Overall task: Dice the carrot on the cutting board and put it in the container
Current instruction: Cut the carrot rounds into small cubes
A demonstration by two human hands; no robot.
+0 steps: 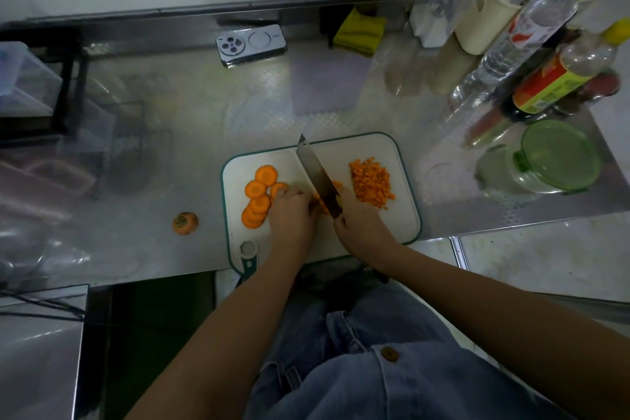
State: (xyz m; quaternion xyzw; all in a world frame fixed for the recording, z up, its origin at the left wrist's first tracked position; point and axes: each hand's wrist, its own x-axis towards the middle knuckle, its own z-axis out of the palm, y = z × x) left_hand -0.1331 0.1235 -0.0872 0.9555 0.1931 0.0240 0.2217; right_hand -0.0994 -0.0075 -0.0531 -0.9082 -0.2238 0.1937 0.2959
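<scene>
Steel counter [170, 147], seen from above, carrying a white cutting board [402, 225] with a green rim, set at the counter's near edge in front of the person.

Left part of the board: round carrot slices [260, 198] lying overlapped in a loose row. Right part of the board: a heap of diced carrot [372, 182], well apart from the slices.

Centre of the board: the left hand [291, 215], palm down with fingers curled, holds down a few carrot pieces [318, 203] that are mostly hidden beneath it. Its little-finger side touches the nearest slices. The right hand [361, 225] is closed round the dark handle of a knife [315, 174]. The blade runs diagonally away from the person, just beside the left knuckles and over the carrot pieces. Whether its edge touches the board cannot be told.

Off the board, on the counter to its left: the cut carrot top [185, 223]. To the right of the board, apart from it: a clear container [559, 157] with a green lid on it; none of the carrot is in it.

Far side of the counter: a phone [251, 44] lying face down and a folded yellow cloth [359, 31]. Right corner: a clear water bottle [531, 20] and a dark sauce bottle [552, 85] with a red and yellow label, beyond the container.
</scene>
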